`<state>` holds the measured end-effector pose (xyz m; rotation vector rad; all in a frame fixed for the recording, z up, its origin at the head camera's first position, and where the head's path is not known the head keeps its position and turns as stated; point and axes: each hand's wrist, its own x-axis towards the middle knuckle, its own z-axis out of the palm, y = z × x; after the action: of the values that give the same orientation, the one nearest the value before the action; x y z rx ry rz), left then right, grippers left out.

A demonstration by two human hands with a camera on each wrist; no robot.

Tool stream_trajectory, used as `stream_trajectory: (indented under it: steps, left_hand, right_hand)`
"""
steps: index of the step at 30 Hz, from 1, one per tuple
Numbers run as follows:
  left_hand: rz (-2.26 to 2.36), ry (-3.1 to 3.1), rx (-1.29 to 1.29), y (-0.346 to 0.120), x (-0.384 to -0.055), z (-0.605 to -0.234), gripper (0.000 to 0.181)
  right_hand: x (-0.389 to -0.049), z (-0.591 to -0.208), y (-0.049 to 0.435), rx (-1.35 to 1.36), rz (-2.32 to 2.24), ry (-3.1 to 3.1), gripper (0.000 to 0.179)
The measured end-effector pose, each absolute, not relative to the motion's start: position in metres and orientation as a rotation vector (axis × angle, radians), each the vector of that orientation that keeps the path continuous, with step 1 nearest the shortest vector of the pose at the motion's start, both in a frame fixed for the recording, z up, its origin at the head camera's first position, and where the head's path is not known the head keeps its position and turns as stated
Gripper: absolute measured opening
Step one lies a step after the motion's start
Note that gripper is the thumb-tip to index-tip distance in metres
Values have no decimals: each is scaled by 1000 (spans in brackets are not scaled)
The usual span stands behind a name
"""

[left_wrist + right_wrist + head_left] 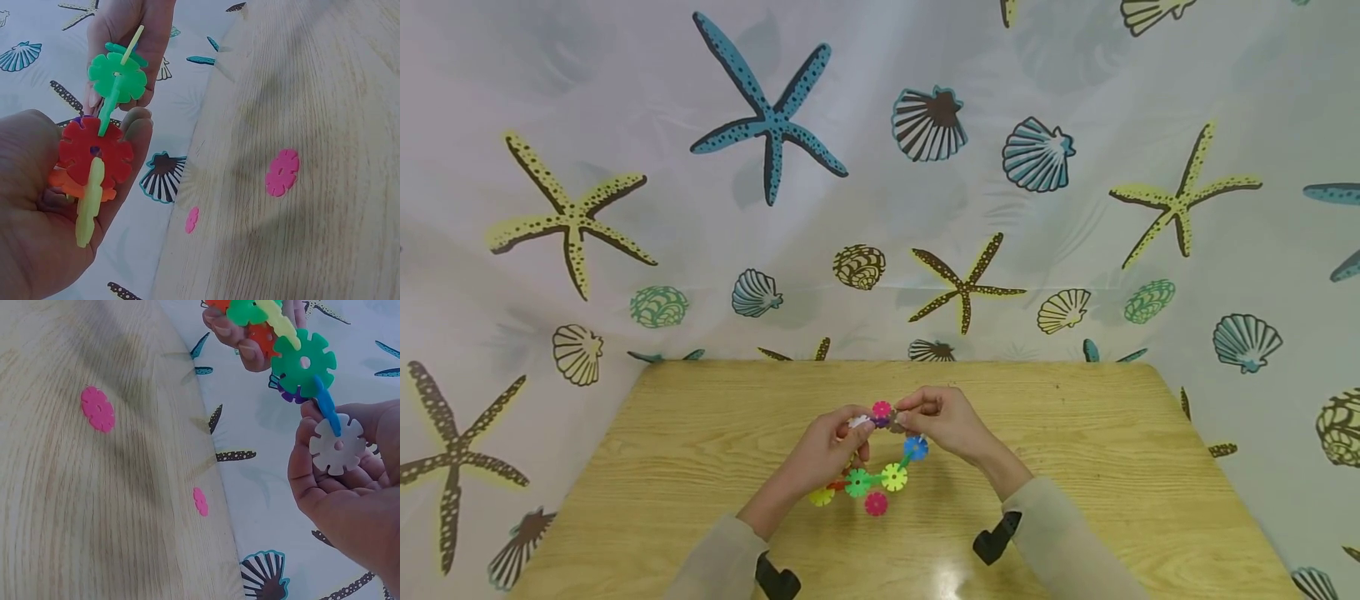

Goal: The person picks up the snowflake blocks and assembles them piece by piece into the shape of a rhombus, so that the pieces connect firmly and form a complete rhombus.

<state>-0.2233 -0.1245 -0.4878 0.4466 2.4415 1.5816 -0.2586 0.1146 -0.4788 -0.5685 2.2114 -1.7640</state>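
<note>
A chain of interlocking plastic discs with notched edges hangs in the air between both hands. Its yellow disc [894, 477], green disc [857, 482] and blue disc [916, 447] show below the fingers. My left hand [831, 443] pinches the upper left part of the chain, near a purple disc [880, 422]. From the right, my right hand [951, 423] pinches the chain's other side. In the left wrist view a red disc [87, 147] lies by the left fingers. A white disc [338, 445] sits at the right fingers in the right wrist view.
Two loose pink discs lie on the wooden table [700, 467]: a nearer pink disc [876, 503] below the chain and a farther pink disc [882, 409] behind the hands. A cloth [850, 208] printed with starfish and shells hangs behind the table.
</note>
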Motion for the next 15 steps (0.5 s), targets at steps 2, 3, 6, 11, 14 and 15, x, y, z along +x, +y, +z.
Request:
stream_trajectory:
  steps: [2,3,6,11,14,15]
  left_hand:
    - [1592,2442,443,-124,-223,-488,38]
    - [1595,2443,443,-124,-224,-488,37]
    - [1606,2447,428,-122,-223,-488,34]
    - [1637,2397,459,-120,-221,-488,33]
    - [1671,2327,495,-119,-221,-489,30]
    - [1684,2302,492,-119,-221,-489,29]
  right_hand:
    - [-258,-480,113,-552,-1786,2192,21]
    - [-258,-480,113,-546,-1796,2185,20]
    - [-258,-481,111,-538,-1815,2175,20]
    - [-257,-482,112,-545,-1784,2201,21]
    - [-257,-480,113,-551,-1753,2203,23]
    - [-256,-480,113,-550,-1748,2197,23]
